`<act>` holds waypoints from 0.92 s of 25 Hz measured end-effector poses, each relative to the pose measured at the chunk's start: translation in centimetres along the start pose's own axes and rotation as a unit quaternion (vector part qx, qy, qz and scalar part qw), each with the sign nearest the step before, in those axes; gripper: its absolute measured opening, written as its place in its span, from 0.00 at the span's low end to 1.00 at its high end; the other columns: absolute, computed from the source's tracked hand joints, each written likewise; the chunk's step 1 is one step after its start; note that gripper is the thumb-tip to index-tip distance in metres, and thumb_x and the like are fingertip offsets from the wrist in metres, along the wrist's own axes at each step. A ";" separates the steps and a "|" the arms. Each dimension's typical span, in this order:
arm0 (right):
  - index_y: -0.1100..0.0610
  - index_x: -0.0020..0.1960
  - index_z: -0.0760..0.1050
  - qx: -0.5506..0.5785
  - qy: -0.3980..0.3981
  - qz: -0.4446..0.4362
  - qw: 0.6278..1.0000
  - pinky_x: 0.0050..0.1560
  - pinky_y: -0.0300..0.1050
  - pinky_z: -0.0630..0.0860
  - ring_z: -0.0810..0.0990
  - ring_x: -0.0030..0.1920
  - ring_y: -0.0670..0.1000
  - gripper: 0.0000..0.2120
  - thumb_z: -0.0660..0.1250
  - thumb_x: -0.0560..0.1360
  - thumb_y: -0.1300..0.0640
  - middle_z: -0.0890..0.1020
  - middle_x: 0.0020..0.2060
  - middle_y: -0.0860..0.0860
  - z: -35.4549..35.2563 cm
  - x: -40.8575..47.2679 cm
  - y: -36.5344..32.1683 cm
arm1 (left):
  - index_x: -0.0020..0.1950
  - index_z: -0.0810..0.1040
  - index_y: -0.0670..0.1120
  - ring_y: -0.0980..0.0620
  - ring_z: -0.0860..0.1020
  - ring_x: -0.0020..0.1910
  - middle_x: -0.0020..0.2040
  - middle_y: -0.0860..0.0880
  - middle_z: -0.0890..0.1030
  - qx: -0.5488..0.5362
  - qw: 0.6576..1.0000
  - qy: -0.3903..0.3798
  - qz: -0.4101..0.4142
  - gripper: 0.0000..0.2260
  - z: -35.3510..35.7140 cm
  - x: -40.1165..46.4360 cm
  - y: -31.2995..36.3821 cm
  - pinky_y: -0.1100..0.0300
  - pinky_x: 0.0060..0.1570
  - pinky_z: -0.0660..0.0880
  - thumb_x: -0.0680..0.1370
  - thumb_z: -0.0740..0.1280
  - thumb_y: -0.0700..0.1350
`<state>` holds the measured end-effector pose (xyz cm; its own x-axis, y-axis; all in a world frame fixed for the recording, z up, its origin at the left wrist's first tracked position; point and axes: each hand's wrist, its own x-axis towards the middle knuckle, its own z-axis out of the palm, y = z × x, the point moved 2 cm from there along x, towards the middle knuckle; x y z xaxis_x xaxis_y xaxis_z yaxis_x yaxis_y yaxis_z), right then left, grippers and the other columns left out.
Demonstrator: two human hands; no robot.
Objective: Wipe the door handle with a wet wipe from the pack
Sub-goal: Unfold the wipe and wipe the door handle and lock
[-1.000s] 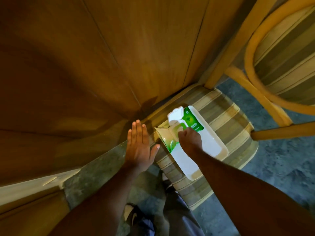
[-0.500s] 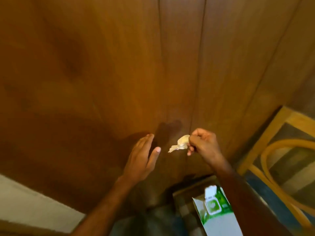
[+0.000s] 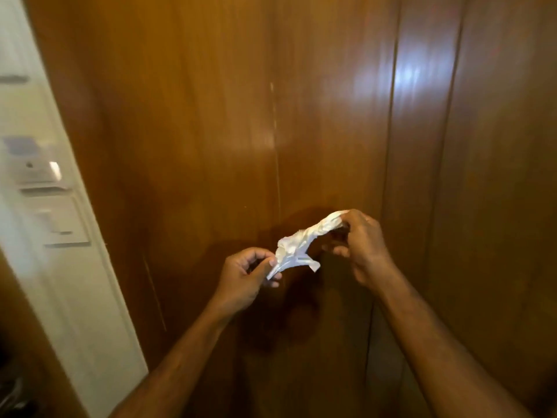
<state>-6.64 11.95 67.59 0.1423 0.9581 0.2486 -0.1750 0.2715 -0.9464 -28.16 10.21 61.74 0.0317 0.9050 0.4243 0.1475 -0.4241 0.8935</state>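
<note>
A crumpled white wet wipe is stretched between both my hands in front of glossy brown wooden panelling. My left hand pinches its lower left end. My right hand grips its upper right end, higher than the left. The wipe pack and the chair are out of view. At the bottom left edge something dark and metallic shows, too blurred to tell whether it is the door handle.
A white wall strip runs down the left side with blurred switch plates on it. Vertical grooves divide the wooden panels on the right. Bright light reflections sit high on the right panels.
My right hand pulled a wipe from the green pack on the chair and lifted it. The view rose from the chair to the panelling. My left hand has now taken the wipe's other end.
</note>
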 end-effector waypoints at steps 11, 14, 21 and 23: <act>0.54 0.56 0.73 0.026 0.122 0.090 0.988 0.39 0.42 0.75 0.79 0.47 0.50 0.13 0.56 0.82 0.47 0.81 0.53 0.54 6.1 0.5 2.1 | 0.56 0.77 0.41 0.42 0.82 0.54 0.55 0.40 0.83 -0.258 0.934 0.178 -0.172 0.08 -6.0 -4.0 -1.4 0.64 0.30 0.80 0.86 0.59 0.42; 0.52 0.55 0.71 0.030 -0.028 0.259 0.965 0.46 0.57 0.84 0.86 0.46 0.58 0.29 0.67 0.67 0.29 0.83 0.52 0.58 7.1 0.0 3.9 | 0.57 0.76 0.44 0.43 0.81 0.56 0.55 0.42 0.82 -0.219 0.945 0.184 -0.157 0.08 -7.4 -4.8 -1.8 0.60 0.36 0.78 0.86 0.59 0.46; 0.61 0.45 0.78 0.197 -0.385 0.438 0.788 0.52 0.60 0.81 0.84 0.49 0.62 0.13 0.76 0.70 0.53 0.84 0.46 0.62 10.8 -5.1 10.7 | 0.52 0.75 0.48 0.52 0.79 0.41 0.49 0.45 0.80 0.093 0.956 0.213 -0.176 0.11 -12.9 -8.3 -4.4 0.64 0.33 0.75 0.85 0.58 0.53; 0.57 0.34 0.74 0.255 -0.377 0.417 0.787 0.52 0.59 0.79 0.84 0.46 0.60 0.19 0.66 0.76 0.45 0.83 0.39 0.60 13.5 -6.1 11.7 | 0.50 0.75 0.49 0.51 0.81 0.39 0.47 0.45 0.81 0.148 0.946 0.227 -0.178 0.10 -14.6 -9.8 -5.2 0.61 0.31 0.78 0.85 0.59 0.51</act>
<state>-22.68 10.53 57.82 -0.8142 0.5518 -0.1805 -0.2969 -0.6629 -0.6873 -43.70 3.01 55.06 -0.4892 0.8526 0.1840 0.3410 -0.0072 0.9400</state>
